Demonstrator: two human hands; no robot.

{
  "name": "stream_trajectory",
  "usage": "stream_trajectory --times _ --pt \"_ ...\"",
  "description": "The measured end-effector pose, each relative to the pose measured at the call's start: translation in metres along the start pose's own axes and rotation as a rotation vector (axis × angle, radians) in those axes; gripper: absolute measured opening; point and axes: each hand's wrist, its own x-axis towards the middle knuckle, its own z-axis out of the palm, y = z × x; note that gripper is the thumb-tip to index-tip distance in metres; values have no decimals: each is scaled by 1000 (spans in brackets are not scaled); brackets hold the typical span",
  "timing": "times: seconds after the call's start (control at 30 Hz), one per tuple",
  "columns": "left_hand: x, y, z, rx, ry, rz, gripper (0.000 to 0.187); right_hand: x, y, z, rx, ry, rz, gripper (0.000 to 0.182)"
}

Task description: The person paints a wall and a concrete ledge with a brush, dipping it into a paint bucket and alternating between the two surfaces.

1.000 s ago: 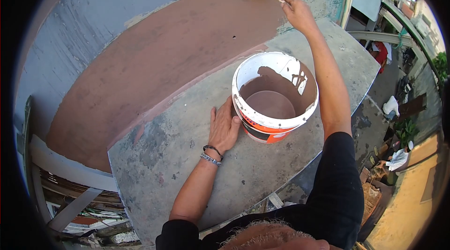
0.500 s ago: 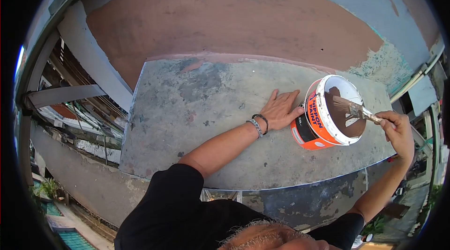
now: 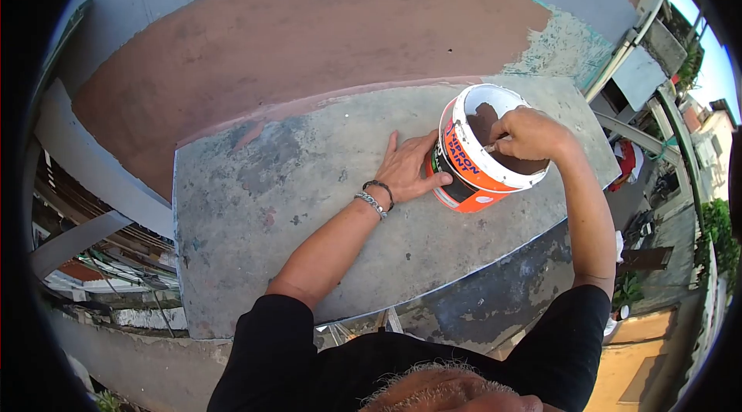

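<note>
An orange, white and black paint bucket [image 3: 464, 168] with brown paint [image 3: 485, 120] inside stands on the grey concrete slab. My left hand [image 3: 413, 167] lies against the bucket's left side, fingers spread and thumb on the label. A black band and a silver bracelet [image 3: 372, 202] circle that wrist. My right hand [image 3: 533, 135] is over the bucket's opening, fingers closed round a paintbrush. Only a small piece of the paintbrush handle [image 3: 490, 148] shows; its bristles are hidden by the hand and the bucket.
The worn concrete slab [image 3: 325, 250] has a front edge dropping toward my body. Behind it rises a wall with a brown painted area [image 3: 309, 41] and grey-blue borders. Pipes [image 3: 618, 64] run down at the right. Wooden boards [image 3: 85, 246] lie beyond the left edge.
My right hand has moved from beyond the bucket's rim to over its opening, with the paintbrush now lower inside. My left hand touches more of the bucket's side. The view has shifted right.
</note>
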Motion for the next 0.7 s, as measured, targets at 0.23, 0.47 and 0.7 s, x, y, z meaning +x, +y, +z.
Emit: stream_trajectory --times 0.23,0.47,0.7 --pt "1 1 3 53 -9 48 113 -11 -2 1 -84 -34 97 20" --pt "2 -3 6 80 -22 32 111 -53 4 -1 -139 304 26 32" --pt "3 2 3 67 -36 9 110 -101 18 7 -104 534 59 35"
